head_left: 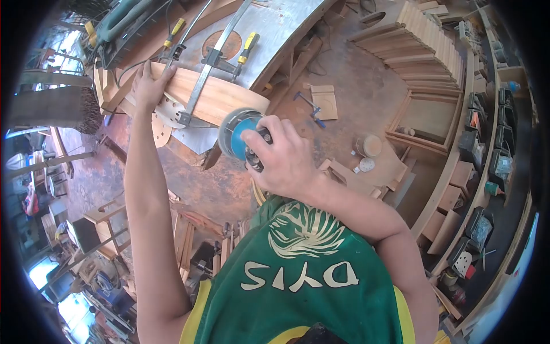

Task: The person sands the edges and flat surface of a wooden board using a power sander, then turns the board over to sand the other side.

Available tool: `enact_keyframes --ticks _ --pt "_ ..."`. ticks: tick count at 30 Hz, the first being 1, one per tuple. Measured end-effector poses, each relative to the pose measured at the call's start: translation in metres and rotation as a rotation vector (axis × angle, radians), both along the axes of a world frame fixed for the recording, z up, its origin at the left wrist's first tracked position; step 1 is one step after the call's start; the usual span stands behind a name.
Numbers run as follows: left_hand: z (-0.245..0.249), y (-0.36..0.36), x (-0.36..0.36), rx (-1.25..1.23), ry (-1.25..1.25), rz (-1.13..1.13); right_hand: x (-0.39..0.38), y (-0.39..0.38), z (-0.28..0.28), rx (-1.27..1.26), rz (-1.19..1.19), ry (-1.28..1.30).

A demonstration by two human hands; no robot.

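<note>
A curved, pale wooden board (206, 92) lies clamped on the workbench. My left hand (152, 86) rests on the board's far-left end, fingers spread and thumb apart. My right hand (286, 152) is wrapped round a blue and black power sander (245, 133). The sander's round disc is at the near right end of the board; whether it touches the wood is hard to tell. A metal bar clamp (205, 80) crosses the board. Two clamps with yellow and black handles show beyond it, one handle (247, 48) to the right, another handle (175, 33) to the left.
The bench has a metal top (275, 34). Perforated sanding discs (166, 112) lie by its near edge. On the floor are a blue clamp (309, 109) and a round wooden piece (368, 145). Stacked wooden slats (424, 46) stand at back right, shelving (492, 166) along the right.
</note>
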State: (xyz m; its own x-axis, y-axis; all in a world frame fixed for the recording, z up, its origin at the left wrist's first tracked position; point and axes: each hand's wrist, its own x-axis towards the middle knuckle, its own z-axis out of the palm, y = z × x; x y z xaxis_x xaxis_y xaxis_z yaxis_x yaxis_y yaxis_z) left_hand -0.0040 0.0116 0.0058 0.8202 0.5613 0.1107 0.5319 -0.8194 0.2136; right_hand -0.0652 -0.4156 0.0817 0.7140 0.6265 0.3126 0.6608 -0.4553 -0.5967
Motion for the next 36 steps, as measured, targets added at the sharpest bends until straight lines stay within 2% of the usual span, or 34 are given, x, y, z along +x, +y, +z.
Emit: enact_keyframes --ticks 6,12,19,28,36 --pt "0.005 -0.006 -0.002 -0.021 -0.025 0.008 -0.001 -0.012 -0.004 0.001 0.095 0.048" --pt "-0.001 -0.002 0.001 0.007 -0.062 -0.023 0.004 -0.006 -0.003 -0.022 0.04 0.107" --pt "-0.001 -0.011 -0.005 -0.022 -0.058 -0.003 0.0 0.0 -0.002 -0.039 0.121 -0.031" --pt "0.008 -0.017 -0.007 -0.045 -0.079 0.012 0.045 -0.026 -0.01 -0.022 0.313 0.255" --pt "0.015 -0.011 -0.008 -0.073 -0.011 -0.056 0.069 -0.03 -0.036 0.149 0.384 0.297"
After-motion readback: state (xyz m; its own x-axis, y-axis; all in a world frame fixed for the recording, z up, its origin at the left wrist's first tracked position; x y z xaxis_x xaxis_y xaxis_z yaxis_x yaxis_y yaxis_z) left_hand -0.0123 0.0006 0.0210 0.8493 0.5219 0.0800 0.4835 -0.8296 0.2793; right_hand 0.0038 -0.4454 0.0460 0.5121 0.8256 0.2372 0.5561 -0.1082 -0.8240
